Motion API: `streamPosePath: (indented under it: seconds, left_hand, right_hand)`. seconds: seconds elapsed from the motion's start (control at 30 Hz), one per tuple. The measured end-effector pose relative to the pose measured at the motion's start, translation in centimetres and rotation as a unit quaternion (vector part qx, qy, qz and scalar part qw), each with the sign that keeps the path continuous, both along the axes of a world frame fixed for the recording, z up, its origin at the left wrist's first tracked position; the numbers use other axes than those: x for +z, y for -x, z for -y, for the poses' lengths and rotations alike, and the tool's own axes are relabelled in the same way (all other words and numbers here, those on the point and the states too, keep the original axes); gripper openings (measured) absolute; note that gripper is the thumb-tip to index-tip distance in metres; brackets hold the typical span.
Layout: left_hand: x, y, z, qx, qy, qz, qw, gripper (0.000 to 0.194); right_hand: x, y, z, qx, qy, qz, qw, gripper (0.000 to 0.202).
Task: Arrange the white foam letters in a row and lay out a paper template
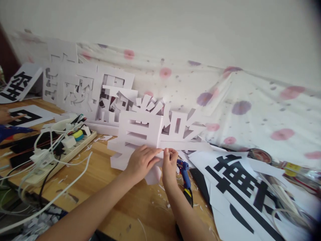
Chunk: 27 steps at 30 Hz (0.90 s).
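Observation:
A white three-dimensional paper character (135, 134) stands on the wooden table (117, 204) in front of me. My left hand (141, 162) lies flat against its lower right part and presses on it. My right hand (170, 164) pinches a thin white paper strip (187, 146) at the character's right edge. A blue glue gun (185, 171) lies on the table just right of my right wrist. More white cut-out characters (85, 92) lean against the covered wall behind.
A power strip (64, 147) with several plugs and white cables lies at the left. Sheets printed with black characters (240, 187) cover the table at the right. A flowered plastic sheet (250, 107) hangs behind. Another person's hand (6, 117) shows at the far left.

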State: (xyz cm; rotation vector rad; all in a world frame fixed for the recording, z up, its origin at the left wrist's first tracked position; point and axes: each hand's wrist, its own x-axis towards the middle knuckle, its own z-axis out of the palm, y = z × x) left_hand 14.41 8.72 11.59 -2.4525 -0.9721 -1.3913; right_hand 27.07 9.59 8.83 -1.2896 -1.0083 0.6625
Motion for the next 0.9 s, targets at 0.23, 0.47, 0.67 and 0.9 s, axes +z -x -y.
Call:
streamPosePath:
  seconds: [0.23, 0.47, 0.67, 0.9]
  left_hand:
    - [-1.6, -0.4, -0.7, -0.018, -0.022, 0.024, 0.999, 0.021]
    - [-2.5, -1.4, -1.2, -0.017, -0.019, 0.135, 0.99, 0.007]
    - [-3.2, 0.7, -1.0, 0.022, 0.05, 0.282, 0.958, 0.008]
    - [-2.2, 5.9, 0.4, 0.081, 0.141, 0.38, 0.911, 0.016]
  right_hand:
    - [-0.6, 0.0, 0.1, 0.019, -0.012, -0.011, 1.0, 0.039]
    - [0.0, 0.1, 0.2, 0.019, 0.009, -0.011, 1.0, 0.043]
    - [-0.3, -0.1, 0.3, 0.02, 0.023, -0.031, 0.999, 0.041]
    - [-0.2, -0.3, 0.0, 0.017, 0.051, -0.067, 0.996, 0.042]
